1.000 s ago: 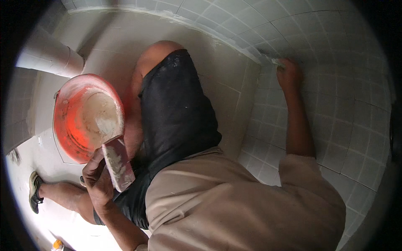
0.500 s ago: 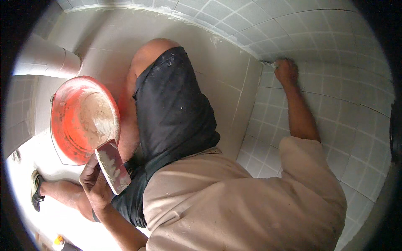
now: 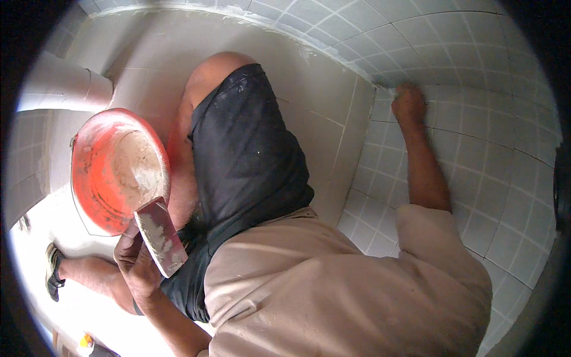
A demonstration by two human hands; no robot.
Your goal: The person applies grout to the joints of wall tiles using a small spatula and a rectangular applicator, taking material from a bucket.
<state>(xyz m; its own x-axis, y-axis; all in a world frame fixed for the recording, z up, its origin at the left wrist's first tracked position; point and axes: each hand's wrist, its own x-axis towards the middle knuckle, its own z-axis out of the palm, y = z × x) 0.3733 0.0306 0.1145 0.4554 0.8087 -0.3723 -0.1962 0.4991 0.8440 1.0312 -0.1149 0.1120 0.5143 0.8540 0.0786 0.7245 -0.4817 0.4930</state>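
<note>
My left hand (image 3: 138, 262) grips a small flat rectangular board (image 3: 160, 238), reddish with pale paste smeared over its face. It is held in front of the near rim of a red bucket (image 3: 98, 172), which has pale paste or powder on its inside. Far to the right, my right hand (image 3: 409, 106) is closed against the grey tiled wall (image 3: 470, 143), close to the corner. Its fingers are mostly hidden, so whatever they hold cannot be made out. A whitish smear (image 3: 385, 92) shows in the corner beside that hand.
My bent leg in black shorts (image 3: 250, 143) rises between the bucket and the right wall. At the upper left a white pipe (image 3: 65, 83) runs beside the bucket. A wire handle hangs along the bucket's left side. Something with a yellow top (image 3: 86, 341) stands at the lower left.
My right hand has shifted very slightly right and down along the corner, and its sleeve edge sits a little lower. My left hand and the board have hardly moved.
</note>
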